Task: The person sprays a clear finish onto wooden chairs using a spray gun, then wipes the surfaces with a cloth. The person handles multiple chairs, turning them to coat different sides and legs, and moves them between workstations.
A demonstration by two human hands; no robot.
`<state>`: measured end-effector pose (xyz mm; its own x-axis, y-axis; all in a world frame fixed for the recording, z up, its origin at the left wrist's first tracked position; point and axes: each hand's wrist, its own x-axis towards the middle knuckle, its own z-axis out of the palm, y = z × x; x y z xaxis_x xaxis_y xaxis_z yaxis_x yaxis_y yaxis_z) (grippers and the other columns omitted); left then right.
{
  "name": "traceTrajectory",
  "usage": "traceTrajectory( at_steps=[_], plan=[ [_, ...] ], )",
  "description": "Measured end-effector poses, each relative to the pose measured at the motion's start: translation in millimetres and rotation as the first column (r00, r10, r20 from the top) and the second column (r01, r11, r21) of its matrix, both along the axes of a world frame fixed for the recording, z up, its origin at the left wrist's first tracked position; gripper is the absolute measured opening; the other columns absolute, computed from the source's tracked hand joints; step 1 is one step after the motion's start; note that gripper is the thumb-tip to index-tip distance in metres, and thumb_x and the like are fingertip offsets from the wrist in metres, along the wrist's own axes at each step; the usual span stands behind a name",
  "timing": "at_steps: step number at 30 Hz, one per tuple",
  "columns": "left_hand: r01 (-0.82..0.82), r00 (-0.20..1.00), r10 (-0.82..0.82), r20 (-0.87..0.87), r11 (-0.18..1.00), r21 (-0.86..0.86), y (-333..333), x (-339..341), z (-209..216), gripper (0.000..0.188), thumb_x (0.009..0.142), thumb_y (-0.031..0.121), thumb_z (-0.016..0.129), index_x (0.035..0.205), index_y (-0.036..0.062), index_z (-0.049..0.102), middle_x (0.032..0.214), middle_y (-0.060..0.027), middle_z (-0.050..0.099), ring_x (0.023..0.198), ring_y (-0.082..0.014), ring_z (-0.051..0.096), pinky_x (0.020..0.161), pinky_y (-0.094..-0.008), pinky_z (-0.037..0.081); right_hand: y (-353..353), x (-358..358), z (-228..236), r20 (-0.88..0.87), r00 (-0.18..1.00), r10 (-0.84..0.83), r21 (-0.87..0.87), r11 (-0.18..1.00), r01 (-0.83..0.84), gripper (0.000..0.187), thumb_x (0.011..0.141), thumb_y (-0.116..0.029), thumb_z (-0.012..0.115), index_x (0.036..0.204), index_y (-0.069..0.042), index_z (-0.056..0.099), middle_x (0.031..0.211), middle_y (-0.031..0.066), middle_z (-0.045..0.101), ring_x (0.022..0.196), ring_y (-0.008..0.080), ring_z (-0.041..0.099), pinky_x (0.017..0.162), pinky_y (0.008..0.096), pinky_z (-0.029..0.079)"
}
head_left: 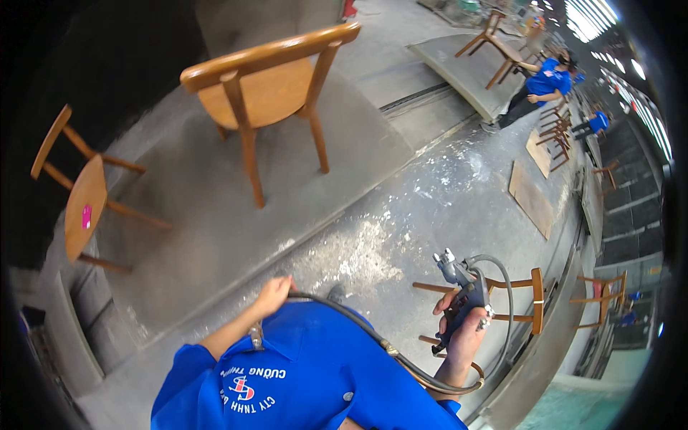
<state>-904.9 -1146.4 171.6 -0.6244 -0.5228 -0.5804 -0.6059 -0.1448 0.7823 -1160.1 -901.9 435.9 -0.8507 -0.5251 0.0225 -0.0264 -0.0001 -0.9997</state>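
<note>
Below the head camera, the person's right hand (pixel 462 331) was closed around the grip of a dark spray gun (pixel 459 297), whose metal nozzle pointed up and away from the body. A grey hose (pixel 373 333) ran from the gun, looped out to the right, passed under the right wrist and crossed the blue shirt (pixel 301 380) toward the left side. The left hand (pixel 274 292) was curled around that hose, just above the shirt's shoulder.

Straight ahead, on a raised grey platform (pixel 215 215), stood a wooden chair (pixel 269 89) with a round seat and a curved backrest. A second wooden chair (pixel 82 193) stood on the same platform to the left, well apart from the first, with a small pink tag on its seat. Just beyond the right hand, a third chair (pixel 530 301) stood on the paint-speckled concrete floor (pixel 401 229). Further off to the right, another person in a blue shirt (pixel 546 79) bent beside a chair, with more chairs and flat boards (pixel 532 197) nearby.
</note>
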Motion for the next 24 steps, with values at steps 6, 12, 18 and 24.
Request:
traceTrajectory(
  at_steps=[6, 12, 18, 24],
  plan=[
    [-0.114, 0.989, 0.092, -0.115, 0.972, -0.204, -6.7, -8.3, 67.4, 0.044, 0.103, 0.038, 0.051, 0.087, 0.0016, 0.071, 0.061, -0.0096, 0.057, 0.059, -0.0165, 0.056, 0.058, -0.0373, 0.043, -13.7, -7.1, -27.4, 0.193, 0.963, 0.19, 0.183, 0.957, -0.226, 0.07, 0.098, -0.063, 0.053, 0.126, 0.002, 0.055, 0.078, 0.0096, 0.066, 0.051, 0.0054, 0.05, 0.041, 0.0193, 0.036],
    [-0.26, 0.962, 0.232, -0.142, 0.939, -0.223, 15.2, 20.8, 116.3, 0.039, 0.103, 0.032, 0.053, 0.086, 0.0016, 0.071, 0.059, -0.0084, 0.056, 0.057, -0.0141, 0.054, 0.055, -0.035, 0.041, -38.9, 3.9, -48.5, 0.24, 0.872, 0.426, 0.324, 0.812, -0.486, 0.053, 0.102, -0.04, 0.061, 0.135, 0.001, 0.056, 0.079, 0.0052, 0.067, 0.061, 0.0067, 0.056, 0.053, 0.0218, 0.044],
    [-0.234, 0.962, 0.2, -0.185, 0.955, -0.183, -8.0, 67.7, 131.7, 0.036, 0.103, 0.03, 0.055, 0.088, 0.0016, 0.071, 0.063, -0.0077, 0.062, 0.06, -0.013, 0.057, 0.058, -0.0333, 0.045, -73.7, 54.7, -37.0, 0.103, 0.86, 0.499, 0.418, 0.763, -0.493, 0.041, 0.097, -0.017, 0.069, 0.131, 0.004, 0.06, 0.078, 0.0068, 0.069, 0.072, 0.0135, 0.065, 0.067, 0.0289, 0.053],
    [0.132, 0.911, -0.11, -0.399, 0.991, 0.028, -72.1, 98.4, 157.4, 0.032, 0.103, 0.029, 0.06, 0.102, -0.0003, 0.072, 0.093, -0.0092, 0.075, 0.089, -0.014, 0.067, 0.081, -0.0298, 0.053, -99.3, 100.4, 47.3, -0.205, 0.911, 0.357, 0.129, 0.933, -0.336, 0.073, 0.096, -0.058, 0.062, 0.137, 0.001, 0.054, 0.081, 0.0125, 0.069, 0.053, 0.0047, 0.049, 0.046, 0.0209, 0.037]
  ],
)
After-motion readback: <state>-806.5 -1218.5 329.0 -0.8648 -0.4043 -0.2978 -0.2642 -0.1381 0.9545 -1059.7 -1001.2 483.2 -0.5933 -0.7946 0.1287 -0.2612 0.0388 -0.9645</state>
